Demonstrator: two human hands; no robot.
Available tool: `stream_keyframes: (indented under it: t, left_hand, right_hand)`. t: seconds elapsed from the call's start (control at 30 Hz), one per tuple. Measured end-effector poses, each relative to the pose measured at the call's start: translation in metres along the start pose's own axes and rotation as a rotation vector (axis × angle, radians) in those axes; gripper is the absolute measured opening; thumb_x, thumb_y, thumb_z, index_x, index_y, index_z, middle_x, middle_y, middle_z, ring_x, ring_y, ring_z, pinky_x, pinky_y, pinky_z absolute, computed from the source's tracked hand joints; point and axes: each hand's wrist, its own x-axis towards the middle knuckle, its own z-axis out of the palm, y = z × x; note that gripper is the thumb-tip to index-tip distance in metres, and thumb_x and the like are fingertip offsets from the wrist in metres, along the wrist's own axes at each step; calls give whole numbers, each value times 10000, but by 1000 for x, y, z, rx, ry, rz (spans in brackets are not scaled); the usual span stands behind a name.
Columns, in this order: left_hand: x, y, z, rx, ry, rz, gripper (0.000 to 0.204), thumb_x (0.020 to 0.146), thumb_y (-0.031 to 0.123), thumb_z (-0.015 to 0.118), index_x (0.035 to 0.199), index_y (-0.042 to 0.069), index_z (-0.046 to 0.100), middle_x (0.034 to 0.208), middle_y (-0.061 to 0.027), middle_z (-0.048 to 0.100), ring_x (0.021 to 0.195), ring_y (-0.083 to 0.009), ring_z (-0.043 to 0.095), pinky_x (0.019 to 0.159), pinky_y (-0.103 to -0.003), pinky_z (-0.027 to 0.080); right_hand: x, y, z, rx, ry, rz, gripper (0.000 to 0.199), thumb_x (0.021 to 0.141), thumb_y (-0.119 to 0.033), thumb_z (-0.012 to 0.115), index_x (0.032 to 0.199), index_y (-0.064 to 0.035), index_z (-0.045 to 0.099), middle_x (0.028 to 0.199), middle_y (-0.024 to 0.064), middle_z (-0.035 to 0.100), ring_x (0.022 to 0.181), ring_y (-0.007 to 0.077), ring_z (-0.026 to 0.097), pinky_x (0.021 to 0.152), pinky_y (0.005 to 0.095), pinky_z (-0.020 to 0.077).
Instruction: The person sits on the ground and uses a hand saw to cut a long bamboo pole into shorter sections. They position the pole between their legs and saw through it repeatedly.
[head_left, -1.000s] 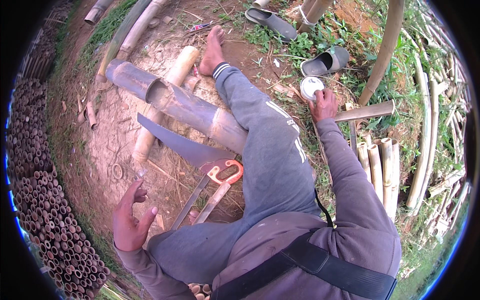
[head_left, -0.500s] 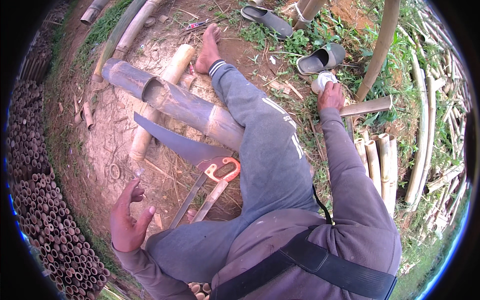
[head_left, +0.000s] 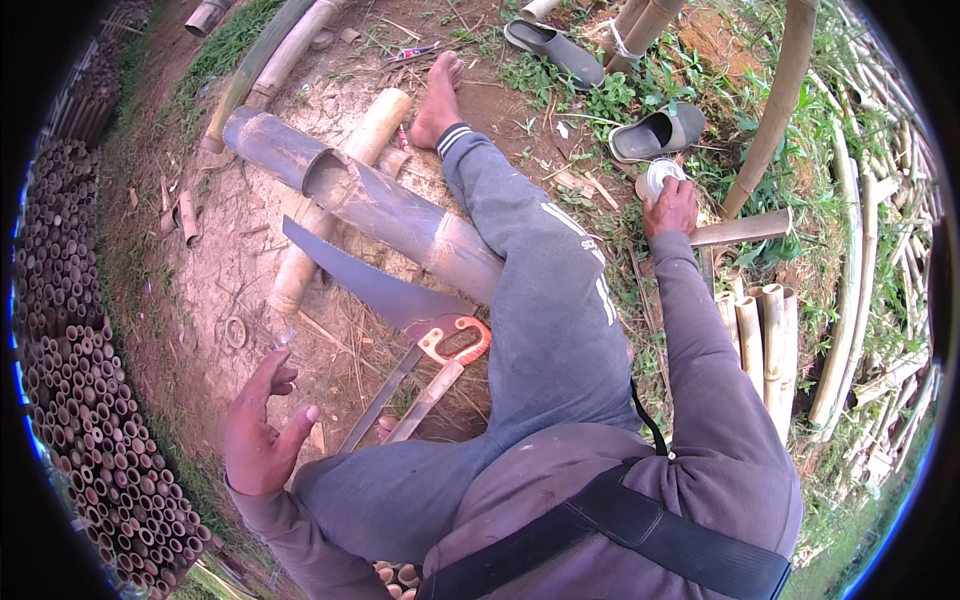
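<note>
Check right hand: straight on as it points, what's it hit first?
Past the white round container in its grasp, the right hand would likely meet the nearer grey slip-on clog first; depth is unclear.

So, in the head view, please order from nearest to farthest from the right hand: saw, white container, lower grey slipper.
From the right hand:
1. White container: right at the hand.
2. Lower grey slipper: just beyond the container.
3. Saw: well to the left.
</note>
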Motion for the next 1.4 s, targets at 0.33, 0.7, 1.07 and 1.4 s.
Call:
stream_keyframes:
  t: [0.33,0.7,1.07,1.4]
  left_hand:
    - [3,3,4,37,-81,23,667,881,333,803,1454,104,551,1212,-213,707,1050,-372,713,901,-457,571]
    - [38,22,40,301,-256,172,649,908,425,747,1459,145,549,1192,-164,724,1087,-376,704,900,-506,560]
    - [71,43,56,397,-383,209,684,910,436,739,1494,162,513,1208,-161,722,1118,-366,697,924,-499,557]
    - [49,22,50,304,-273,262,668,919,429,735,1491,161,517,1147,-181,721,1094,-383,695,913,-517,546]
  right_hand:
    - [-94,-97,-100,742,-536,-660,901,907,-518,737,1592,-61,369,1601,327,343,1507,471,345,1217,494,356]
    - [-69,-181,-144,-42,-825,-709,1258,798,-878,595,1697,-211,22,1697,307,161,1354,524,542,1096,529,497]
    - [-85,-200,-138,-7,-696,-659,959,914,-627,655,1677,-228,231,1748,160,121,1530,457,326,1209,530,378]
    - [-80,-187,-135,154,-668,-634,849,890,-605,690,1593,-214,421,1694,158,298,1439,400,491,1155,493,452]
